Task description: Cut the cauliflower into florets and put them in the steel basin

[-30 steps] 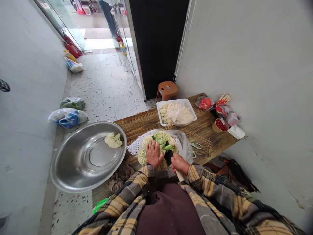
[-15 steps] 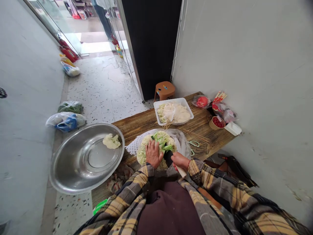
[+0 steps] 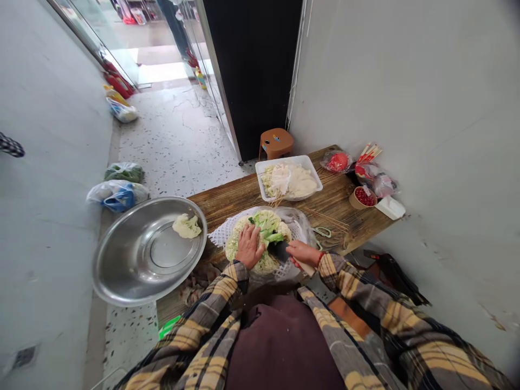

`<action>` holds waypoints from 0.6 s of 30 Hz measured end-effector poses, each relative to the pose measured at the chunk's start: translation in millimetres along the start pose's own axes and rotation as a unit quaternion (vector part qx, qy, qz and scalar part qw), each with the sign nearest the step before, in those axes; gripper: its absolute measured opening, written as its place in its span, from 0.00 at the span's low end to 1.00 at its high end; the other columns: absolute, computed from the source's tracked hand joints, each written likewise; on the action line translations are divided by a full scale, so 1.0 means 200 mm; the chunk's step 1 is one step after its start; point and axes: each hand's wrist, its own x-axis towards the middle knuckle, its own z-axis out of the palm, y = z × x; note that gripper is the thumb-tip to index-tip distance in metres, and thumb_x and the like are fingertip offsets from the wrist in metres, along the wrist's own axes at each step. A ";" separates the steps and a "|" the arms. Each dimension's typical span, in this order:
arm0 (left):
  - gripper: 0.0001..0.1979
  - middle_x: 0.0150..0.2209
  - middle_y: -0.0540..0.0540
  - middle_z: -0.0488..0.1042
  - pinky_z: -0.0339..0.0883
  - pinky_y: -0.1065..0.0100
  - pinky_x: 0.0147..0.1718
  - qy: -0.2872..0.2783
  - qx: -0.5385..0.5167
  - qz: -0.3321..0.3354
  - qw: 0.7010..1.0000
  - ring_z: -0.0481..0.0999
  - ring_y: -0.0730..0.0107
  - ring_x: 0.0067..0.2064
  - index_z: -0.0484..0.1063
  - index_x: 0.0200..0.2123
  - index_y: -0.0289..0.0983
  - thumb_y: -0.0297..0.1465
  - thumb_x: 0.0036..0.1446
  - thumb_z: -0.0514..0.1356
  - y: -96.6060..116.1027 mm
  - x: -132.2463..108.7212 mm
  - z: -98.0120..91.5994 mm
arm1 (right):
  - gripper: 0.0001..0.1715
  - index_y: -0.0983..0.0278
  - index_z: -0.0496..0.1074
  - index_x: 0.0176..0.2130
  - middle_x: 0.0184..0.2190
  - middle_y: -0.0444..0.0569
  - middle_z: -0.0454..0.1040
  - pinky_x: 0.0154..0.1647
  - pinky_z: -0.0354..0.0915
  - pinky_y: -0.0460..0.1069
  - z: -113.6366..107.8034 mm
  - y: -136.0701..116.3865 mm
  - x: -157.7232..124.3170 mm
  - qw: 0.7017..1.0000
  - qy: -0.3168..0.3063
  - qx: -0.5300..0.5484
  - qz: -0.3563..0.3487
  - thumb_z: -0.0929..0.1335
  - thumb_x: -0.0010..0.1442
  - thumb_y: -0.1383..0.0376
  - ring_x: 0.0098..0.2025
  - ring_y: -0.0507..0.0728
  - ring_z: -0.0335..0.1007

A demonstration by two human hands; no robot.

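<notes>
A large cauliflower (image 3: 266, 219) with green stalks lies stem side up on white foam netting (image 3: 222, 235) and clear plastic. My left hand (image 3: 249, 247) rests on its left side, fingers stretched out over the florets. In my right hand (image 3: 303, 253) is a knife (image 3: 279, 251), the fingers wrapped round its pale handle. Its dark, broad blade points left and meets the cauliflower near the green stalks; the tip is hidden among them. A cut cauliflower piece (image 3: 187, 226) sits in the big steel basin (image 3: 122, 265) to my left.
On the wooden table (image 3: 219, 201) stands a white tray (image 3: 317, 181) with bagged pale food and florets. Thin skewers (image 3: 327, 218), green-handled scissors (image 3: 323, 232), and a tub of red bits (image 3: 363, 197) lie rightward. A brown stool (image 3: 277, 142) stands behind; bags (image 3: 117, 195) lie on the floor.
The whole view has shifted slightly. The knife blade lies flatter and a little further left under the green stalks. My left hand keeps its place on the cauliflower.
</notes>
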 end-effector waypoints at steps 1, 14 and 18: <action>0.28 0.62 0.35 0.59 0.45 0.44 0.62 -0.002 0.002 -0.005 1.000 0.50 0.48 0.67 0.60 0.59 0.35 0.36 0.55 0.54 0.01 0.00 -0.01 | 0.08 0.62 0.60 0.29 0.17 0.39 0.63 0.18 0.57 0.43 0.01 0.01 -0.04 1.000 0.000 0.014 -0.005 0.61 0.60 0.63 0.15 0.47 0.57; 0.31 0.58 0.28 0.63 0.54 0.37 0.53 -0.016 0.159 -0.142 0.977 0.55 0.33 0.61 0.64 0.53 0.33 0.44 0.48 0.62 0.40 0.16 0.01 | 0.15 0.60 0.56 0.29 0.17 0.35 0.63 0.14 0.57 0.42 -0.07 0.33 -0.30 0.967 0.162 0.174 -0.090 0.59 0.59 0.53 0.13 0.48 0.60; 0.26 0.52 0.31 0.67 0.60 0.46 0.53 -0.033 0.155 -0.127 0.979 0.62 0.42 0.57 0.64 0.51 0.32 0.36 0.50 0.61 0.32 0.20 -0.01 | 0.18 0.59 0.57 0.27 0.18 0.38 0.65 0.18 0.60 0.44 -0.07 0.37 -0.29 0.959 0.222 0.078 -0.160 0.57 0.61 0.51 0.17 0.50 0.64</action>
